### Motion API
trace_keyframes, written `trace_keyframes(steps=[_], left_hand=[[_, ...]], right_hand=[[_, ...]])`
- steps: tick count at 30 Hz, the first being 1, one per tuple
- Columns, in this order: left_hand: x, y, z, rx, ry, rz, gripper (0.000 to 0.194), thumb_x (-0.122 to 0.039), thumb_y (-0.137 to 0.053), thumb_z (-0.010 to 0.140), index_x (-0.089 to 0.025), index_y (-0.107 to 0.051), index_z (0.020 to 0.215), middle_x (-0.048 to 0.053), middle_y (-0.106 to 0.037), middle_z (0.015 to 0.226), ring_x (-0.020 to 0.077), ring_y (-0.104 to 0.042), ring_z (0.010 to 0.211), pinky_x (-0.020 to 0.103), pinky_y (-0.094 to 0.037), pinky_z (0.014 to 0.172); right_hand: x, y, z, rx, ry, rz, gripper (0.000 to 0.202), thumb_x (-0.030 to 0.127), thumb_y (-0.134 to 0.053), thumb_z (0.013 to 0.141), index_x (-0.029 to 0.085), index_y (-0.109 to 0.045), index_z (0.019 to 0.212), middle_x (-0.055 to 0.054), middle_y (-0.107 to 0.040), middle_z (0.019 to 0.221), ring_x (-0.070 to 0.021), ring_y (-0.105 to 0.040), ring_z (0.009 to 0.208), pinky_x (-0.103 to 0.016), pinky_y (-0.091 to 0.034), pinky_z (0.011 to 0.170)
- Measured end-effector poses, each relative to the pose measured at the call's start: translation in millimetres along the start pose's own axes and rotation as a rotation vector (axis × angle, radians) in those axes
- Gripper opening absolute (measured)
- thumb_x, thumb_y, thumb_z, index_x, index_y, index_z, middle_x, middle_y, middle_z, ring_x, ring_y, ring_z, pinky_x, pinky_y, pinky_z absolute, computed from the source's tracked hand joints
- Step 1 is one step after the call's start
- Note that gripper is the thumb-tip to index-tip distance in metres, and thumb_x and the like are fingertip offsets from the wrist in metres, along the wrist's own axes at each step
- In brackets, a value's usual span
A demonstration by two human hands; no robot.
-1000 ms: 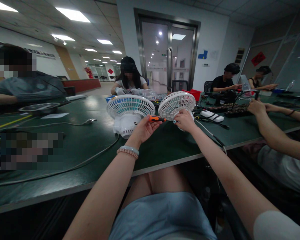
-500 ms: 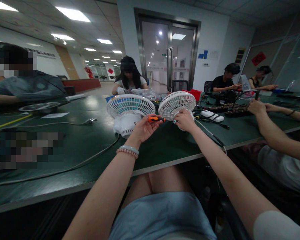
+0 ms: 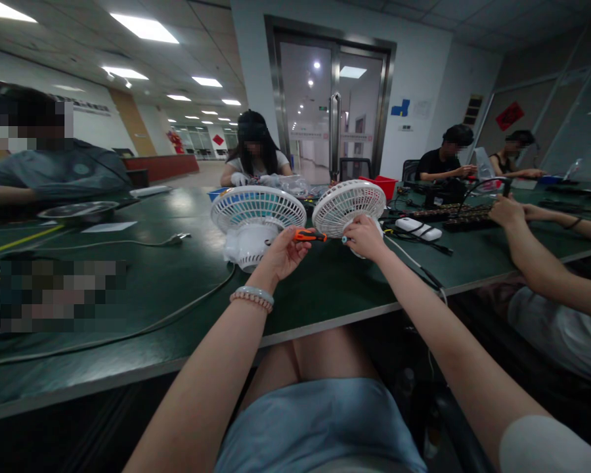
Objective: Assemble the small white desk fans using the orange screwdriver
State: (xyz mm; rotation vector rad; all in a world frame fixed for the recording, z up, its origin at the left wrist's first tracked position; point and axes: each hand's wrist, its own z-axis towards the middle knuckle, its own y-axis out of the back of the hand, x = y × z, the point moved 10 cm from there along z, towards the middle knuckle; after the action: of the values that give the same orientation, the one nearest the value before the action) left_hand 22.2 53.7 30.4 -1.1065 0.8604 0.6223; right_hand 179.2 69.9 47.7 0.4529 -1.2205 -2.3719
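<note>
My left hand (image 3: 286,254) is closed on an orange and black screwdriver (image 3: 309,235), held level in front of the left white fan (image 3: 251,240). Farther right, my right hand (image 3: 364,236) has its fingers closed at the base of the right white fan (image 3: 342,203). A small light-blue tip (image 3: 345,240) shows by its fingertips; whether it is part of the fan or something held is too small to tell. Both fans stand side by side on the green table (image 3: 295,295), their round grilles tilted upward.
A white power strip (image 3: 417,229) and black cables lie right of the fans. A grey cord (image 3: 177,314) crosses the table at left. A red bin (image 3: 383,186) stands behind. Several people sit around; a neighbour's hands (image 3: 509,209) are at right.
The screwdriver has turned slightly in my left hand, and that hand's fingers have shifted a little. My right hand has hardly moved.
</note>
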Motion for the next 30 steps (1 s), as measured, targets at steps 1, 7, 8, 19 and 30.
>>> trace_keyframes(steps=[1,7,8,19,30], left_hand=[[-0.2,-0.1,0.5,0.007,-0.005,-0.002,0.014,-0.029,-0.055,0.081,-0.015,-0.055,0.085,0.006,-0.067,0.094,0.0060,-0.061,0.054,0.014,-0.051,0.048],[-1.1,-0.8,1.9,0.041,-0.018,0.003,0.017,-0.028,-0.053,0.082,-0.015,-0.057,0.091,0.005,-0.066,0.093,0.0052,-0.060,0.055,0.014,-0.051,0.050],[-0.8,-0.8,2.0,0.041,-0.014,0.004,0.019,-0.029,-0.052,0.082,-0.014,-0.057,0.093,0.005,-0.066,0.092,0.0051,-0.060,0.056,0.014,-0.051,0.051],[-1.6,0.1,0.4,-0.020,0.000,0.001,0.022,-0.032,-0.048,0.085,-0.013,-0.058,0.089,0.006,-0.066,0.089,0.0058,-0.062,0.057,0.013,-0.051,0.050],[-4.5,6.2,1.8,-0.111,-0.031,0.023,0.021,-0.033,-0.053,0.082,-0.013,-0.057,0.087,0.003,-0.067,0.079,0.0043,-0.059,0.050,0.011,-0.049,0.045]], right_hand=[[0.0,-0.1,-0.1,0.001,-0.001,-0.001,0.020,0.026,-0.053,0.078,0.022,-0.069,0.089,-0.003,-0.065,0.100,-0.0255,-0.038,0.104,-0.040,-0.026,0.089],[0.7,-0.1,-0.4,0.003,0.003,-0.014,0.020,0.027,-0.052,0.079,0.021,-0.069,0.088,-0.002,-0.065,0.100,-0.0252,-0.037,0.104,-0.039,-0.026,0.088],[0.8,0.0,-0.3,0.002,0.004,-0.017,0.020,0.027,-0.052,0.079,0.021,-0.069,0.088,-0.002,-0.065,0.100,-0.0252,-0.037,0.104,-0.039,-0.026,0.088],[0.0,-0.5,0.1,-0.007,0.004,-0.005,0.020,0.028,-0.052,0.080,0.021,-0.069,0.088,-0.002,-0.065,0.100,-0.0256,-0.037,0.104,-0.039,-0.026,0.088],[-0.2,-0.2,-0.1,-0.019,0.008,-0.016,0.019,0.028,-0.053,0.079,0.021,-0.069,0.086,-0.002,-0.066,0.099,-0.0252,-0.038,0.103,-0.039,-0.025,0.087]])
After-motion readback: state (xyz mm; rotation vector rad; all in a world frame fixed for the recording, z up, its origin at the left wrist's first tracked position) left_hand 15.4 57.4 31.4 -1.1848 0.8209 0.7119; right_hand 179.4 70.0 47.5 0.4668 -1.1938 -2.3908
